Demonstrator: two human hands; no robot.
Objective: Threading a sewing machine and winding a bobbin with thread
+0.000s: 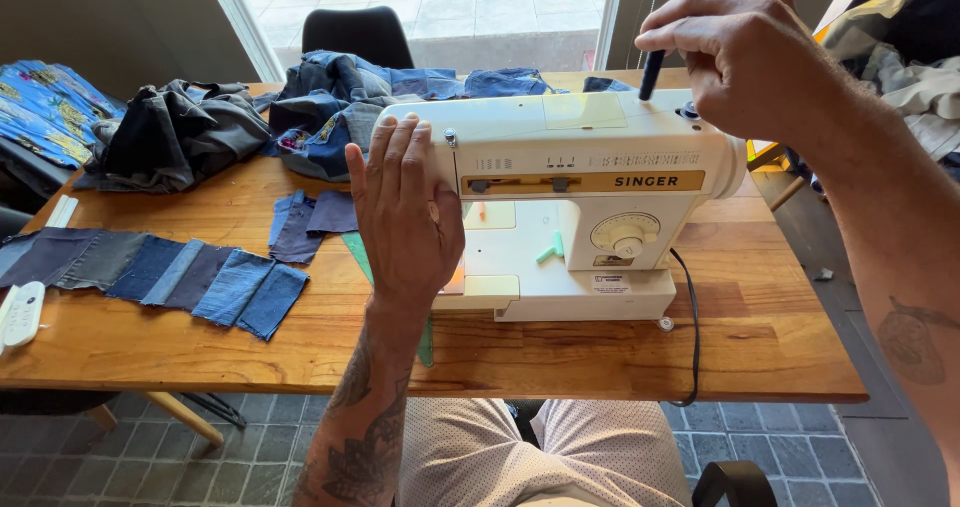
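A cream sewing machine [570, 157] stands on a wooden table [620, 357]. My left hand [405, 212] rests flat against the machine's left end, fingers together and pointing up, holding nothing. My right hand [745, 52] hovers over the machine's top right and pinches a small dark cylinder [651, 75], upright just above the machine's top. A black cord [693, 317] runs from the machine's right side over the table's front edge.
A strip of sewn denim patches [150, 272] lies at the left, with loose denim squares [310, 222] nearer the machine. Heaps of dark clothing [180, 132] and jeans [330, 102] lie at the back. A white remote [22, 312] sits at the left edge. A black chair [358, 35] stands behind.
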